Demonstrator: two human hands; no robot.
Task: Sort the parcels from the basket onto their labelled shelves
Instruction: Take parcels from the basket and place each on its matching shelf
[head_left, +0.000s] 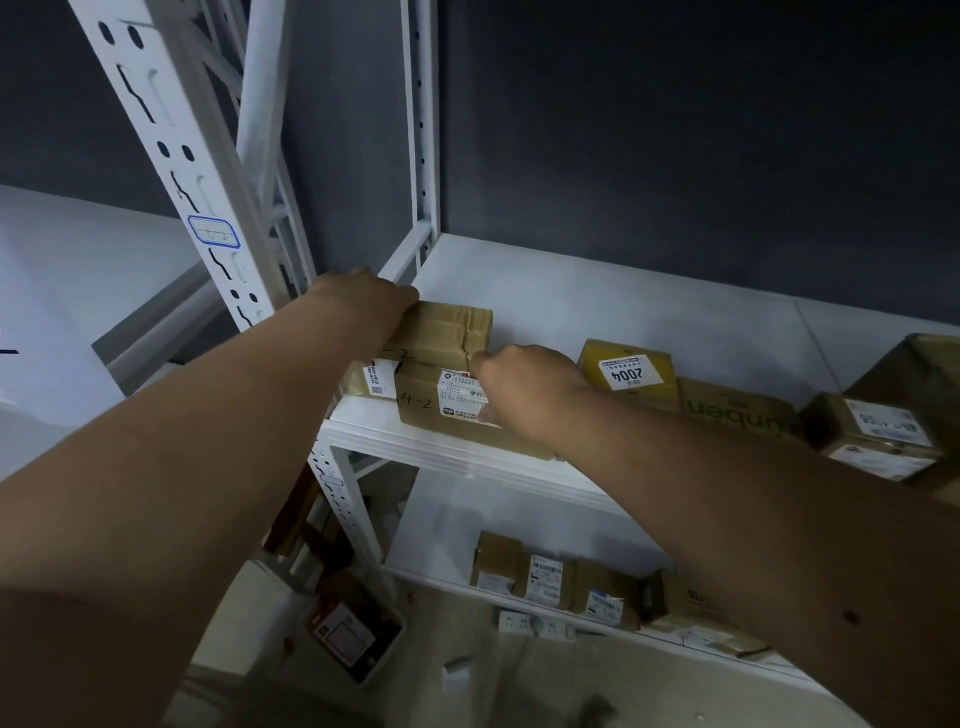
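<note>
Both hands reach onto a white shelf (519, 291): the left hand (363, 301) lies curled over the far left corner of a taped brown parcel (447, 332), while the right hand (524, 387) pinches the front parcel (436, 410), marked 4-2, thumb on its label. Right of that hand sits a yellow parcel (631, 371). Below the left forearm, on the floor, stands the basket (358, 626).

dim, bluish cast; wide-angle bending at edges; soft focus.
</note>
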